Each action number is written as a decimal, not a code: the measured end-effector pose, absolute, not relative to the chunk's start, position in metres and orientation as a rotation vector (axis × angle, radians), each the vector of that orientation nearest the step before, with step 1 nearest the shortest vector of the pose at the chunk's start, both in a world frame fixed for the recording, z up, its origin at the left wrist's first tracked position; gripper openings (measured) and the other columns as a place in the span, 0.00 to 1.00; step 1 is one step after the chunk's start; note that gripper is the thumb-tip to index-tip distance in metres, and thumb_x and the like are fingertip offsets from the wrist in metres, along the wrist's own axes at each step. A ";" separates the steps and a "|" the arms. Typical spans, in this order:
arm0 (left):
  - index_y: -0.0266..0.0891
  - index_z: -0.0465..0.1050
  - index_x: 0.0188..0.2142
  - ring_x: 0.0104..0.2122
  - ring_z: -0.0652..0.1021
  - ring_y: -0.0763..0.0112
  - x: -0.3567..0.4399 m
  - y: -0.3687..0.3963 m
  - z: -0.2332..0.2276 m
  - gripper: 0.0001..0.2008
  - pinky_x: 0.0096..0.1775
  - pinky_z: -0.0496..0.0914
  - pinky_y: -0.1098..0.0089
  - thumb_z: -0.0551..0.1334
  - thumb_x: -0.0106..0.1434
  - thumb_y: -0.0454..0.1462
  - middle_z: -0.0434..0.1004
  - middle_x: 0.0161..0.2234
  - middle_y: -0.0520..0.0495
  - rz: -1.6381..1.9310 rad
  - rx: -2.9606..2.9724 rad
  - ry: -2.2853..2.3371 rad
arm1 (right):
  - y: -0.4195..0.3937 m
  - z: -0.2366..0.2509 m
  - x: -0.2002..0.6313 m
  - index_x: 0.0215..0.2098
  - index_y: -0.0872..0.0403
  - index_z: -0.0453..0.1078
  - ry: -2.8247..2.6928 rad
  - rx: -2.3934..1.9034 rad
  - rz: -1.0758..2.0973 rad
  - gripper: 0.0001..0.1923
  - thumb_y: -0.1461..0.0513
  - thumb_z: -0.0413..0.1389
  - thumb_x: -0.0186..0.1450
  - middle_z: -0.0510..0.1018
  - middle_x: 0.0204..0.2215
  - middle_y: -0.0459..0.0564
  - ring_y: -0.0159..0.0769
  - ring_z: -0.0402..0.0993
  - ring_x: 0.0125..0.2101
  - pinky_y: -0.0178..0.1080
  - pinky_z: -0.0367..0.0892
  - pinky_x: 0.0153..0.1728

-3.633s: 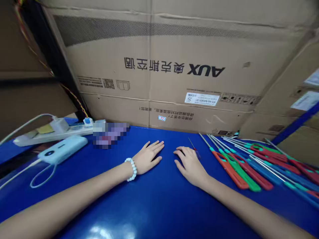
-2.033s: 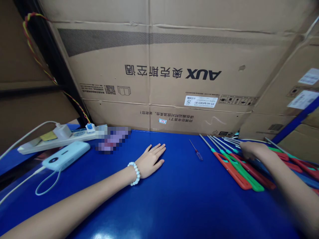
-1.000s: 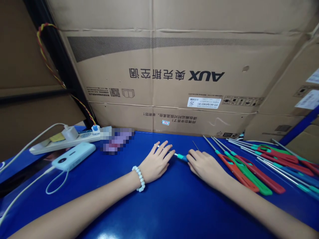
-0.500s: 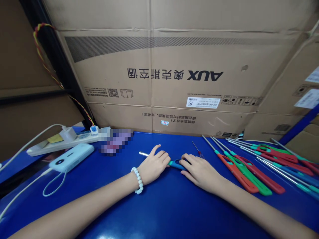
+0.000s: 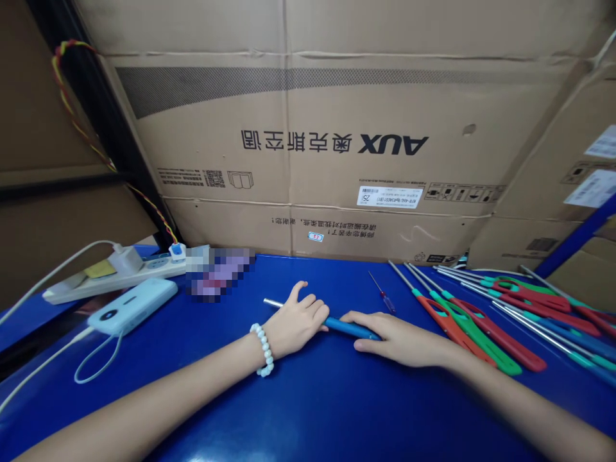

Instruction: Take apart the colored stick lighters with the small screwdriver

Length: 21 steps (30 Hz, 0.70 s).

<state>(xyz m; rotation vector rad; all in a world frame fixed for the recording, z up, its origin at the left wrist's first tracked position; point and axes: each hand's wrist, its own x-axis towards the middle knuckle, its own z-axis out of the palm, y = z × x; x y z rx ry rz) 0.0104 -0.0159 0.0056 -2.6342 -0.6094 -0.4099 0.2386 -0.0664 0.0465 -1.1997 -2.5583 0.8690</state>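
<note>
Against a big cardboard box [image 5: 337, 141], on a blue table [image 5: 308, 410], the left hand [image 5: 294, 321] clenches a blue-handled lighter [image 5: 347, 328] by its metal tube, the right hand [image 5: 399, 337] grasping its handle, steadying it; spare lighters [image 5: 481, 327] fan right.

The table [image 5: 308, 410] under both hands is smooth glossy blue, catching a glare near the bottom edge. Between the left hand [image 5: 293, 324] and right hand [image 5: 399, 340] lies a long lighter [image 5: 344, 327] with a blue plastic handle and a bright metal tube. Right of the right hand, more long lighters [image 5: 481, 333] show red and green plastic with shiny metal tubes. Behind the hands, the cardboard box [image 5: 337, 141] is matt brown. The bracelet [image 5: 264, 350] beads look smooth and pearly.
</note>
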 end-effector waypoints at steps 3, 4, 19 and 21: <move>0.37 0.63 0.33 0.31 0.69 0.66 0.012 -0.018 0.007 0.17 0.52 0.57 0.48 0.41 0.73 0.40 0.70 0.30 0.48 -0.470 -2.633 -0.579 | -0.064 0.057 0.242 0.49 0.49 0.66 -2.476 -1.164 1.165 0.13 0.57 0.49 0.68 0.72 0.37 0.45 0.31 0.67 0.31 0.32 0.63 0.32; 0.37 0.63 0.33 0.30 0.69 0.67 0.012 -0.019 0.007 0.18 0.51 0.57 0.49 0.40 0.73 0.39 0.70 0.29 0.48 -0.493 -2.629 -0.573 | -0.063 0.060 0.244 0.49 0.50 0.66 -2.423 -1.166 1.298 0.13 0.57 0.50 0.67 0.70 0.34 0.44 0.28 0.65 0.26 0.30 0.61 0.26; 0.36 0.63 0.32 0.29 0.68 0.67 0.013 -0.020 0.013 0.20 0.48 0.56 0.52 0.39 0.73 0.39 0.69 0.28 0.49 -0.611 -2.451 -0.576 | -0.051 0.046 0.254 0.48 0.53 0.63 -1.606 -0.935 2.350 0.11 0.59 0.52 0.67 0.60 0.22 0.37 0.17 0.49 0.12 0.25 0.49 0.13; 0.36 0.63 0.32 0.29 0.68 0.67 0.009 -0.015 0.016 0.18 0.48 0.57 0.53 0.41 0.73 0.38 0.69 0.28 0.49 -0.595 -2.419 -0.597 | -0.049 0.045 0.257 0.48 0.52 0.62 -1.525 -0.895 2.413 0.11 0.59 0.50 0.68 0.60 0.23 0.37 0.17 0.47 0.12 0.25 0.47 0.13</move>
